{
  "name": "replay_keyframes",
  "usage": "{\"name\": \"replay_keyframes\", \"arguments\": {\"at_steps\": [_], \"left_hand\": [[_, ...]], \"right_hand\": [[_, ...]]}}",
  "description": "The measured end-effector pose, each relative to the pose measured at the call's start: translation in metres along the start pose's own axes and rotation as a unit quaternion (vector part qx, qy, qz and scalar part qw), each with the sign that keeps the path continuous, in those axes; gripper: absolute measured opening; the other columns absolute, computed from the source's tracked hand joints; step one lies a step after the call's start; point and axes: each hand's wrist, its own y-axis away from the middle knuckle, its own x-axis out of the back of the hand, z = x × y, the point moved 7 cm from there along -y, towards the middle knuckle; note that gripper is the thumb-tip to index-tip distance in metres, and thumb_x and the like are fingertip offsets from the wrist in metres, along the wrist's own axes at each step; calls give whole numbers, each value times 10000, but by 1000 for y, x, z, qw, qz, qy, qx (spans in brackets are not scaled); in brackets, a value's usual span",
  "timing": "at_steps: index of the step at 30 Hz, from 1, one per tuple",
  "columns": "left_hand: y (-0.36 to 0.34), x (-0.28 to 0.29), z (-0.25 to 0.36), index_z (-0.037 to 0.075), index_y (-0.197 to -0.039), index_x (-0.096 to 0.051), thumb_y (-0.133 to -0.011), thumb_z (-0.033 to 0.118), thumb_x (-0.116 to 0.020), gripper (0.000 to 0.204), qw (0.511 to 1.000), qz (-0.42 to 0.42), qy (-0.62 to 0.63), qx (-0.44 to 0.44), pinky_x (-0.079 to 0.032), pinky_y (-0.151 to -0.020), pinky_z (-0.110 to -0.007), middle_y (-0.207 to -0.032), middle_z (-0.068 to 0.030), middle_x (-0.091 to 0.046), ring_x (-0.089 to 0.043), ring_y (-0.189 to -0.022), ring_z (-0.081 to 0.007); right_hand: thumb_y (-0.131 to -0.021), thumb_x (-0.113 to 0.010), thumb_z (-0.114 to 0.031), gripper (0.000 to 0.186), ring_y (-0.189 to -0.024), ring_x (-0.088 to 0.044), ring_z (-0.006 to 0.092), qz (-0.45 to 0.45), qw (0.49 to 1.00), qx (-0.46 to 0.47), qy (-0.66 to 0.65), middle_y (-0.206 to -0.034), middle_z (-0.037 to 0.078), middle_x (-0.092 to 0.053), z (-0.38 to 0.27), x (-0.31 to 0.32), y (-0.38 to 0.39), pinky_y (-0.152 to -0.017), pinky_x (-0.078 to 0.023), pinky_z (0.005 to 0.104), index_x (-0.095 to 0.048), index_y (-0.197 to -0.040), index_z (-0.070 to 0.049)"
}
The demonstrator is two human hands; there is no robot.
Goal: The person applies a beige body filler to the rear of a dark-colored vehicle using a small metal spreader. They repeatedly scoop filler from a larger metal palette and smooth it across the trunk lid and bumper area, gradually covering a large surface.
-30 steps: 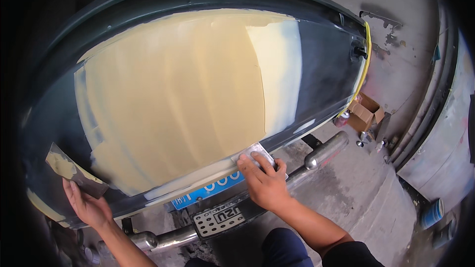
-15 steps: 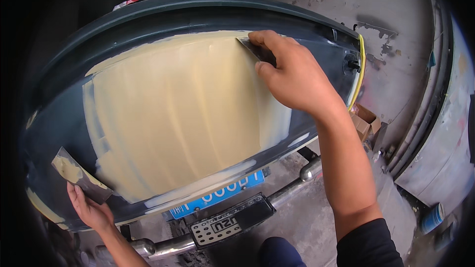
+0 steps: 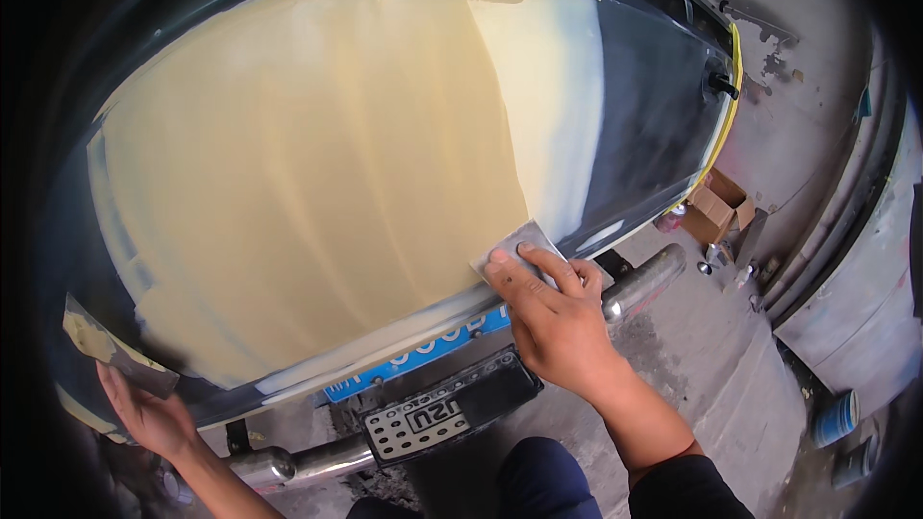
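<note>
Application of pale filler to a vehicle panel, the license plate (image 3: 452, 341) serving as landmark. The right hand (image 3: 558, 322) grips a flat metal spreader (image 3: 529, 234), fingertips pressed on its face, above the plate's right end and over the lower right corner of the filler coat (image 3: 317, 163), which spreads above the plate. The left hand (image 3: 149, 413) holds a filler-smeared blade (image 3: 106, 344) near its lower edge, well left of the plate. The step in hand appears to be smoothing the coat; the next move probably calls for a low blade angle and even pressure. The spreader's bare edge faces up and left, away from the plate; its long axis seems to run down and right beneath the fingers, though they hide much of it. Whether it touches the coat cannot be told.
</note>
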Motion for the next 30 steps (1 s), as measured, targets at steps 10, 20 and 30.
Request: {"name": "replay_keyframes", "arguments": {"at_steps": [10,20,30], "left_hand": [[-7,3,-2,-47,-1505,-425,-1113,163,-438,445,999,-36,-3,1,-332,-1205,-404,-1543,-145,-475,-462,-1404,-236],[91,-58,-8,-21,-1455,-436,-1104,123,-437,379,981,-163,51,87,-446,-1123,-423,-1420,-172,-566,-569,-1296,-256],[220,-112,-42,-9,-1323,-544,-1053,110,-542,295,937,-230,100,243,-471,-1077,-382,-1312,-129,-643,-620,-1202,-215]], "right_hand": [[-810,-697,-10,489,-1267,-583,227,53,997,18,49,-1402,-25,-656,22,-30,36,-968,-391,513,-708,-1278,-152],[-812,-690,-21,541,-1306,-567,270,39,997,-49,-47,-1416,37,-643,20,10,57,-993,-390,506,-647,-1345,-100],[-851,-672,15,567,-1319,-573,328,69,949,-199,-236,-1395,156,-636,51,14,67,-1093,-426,415,-599,-1407,-64]]}}
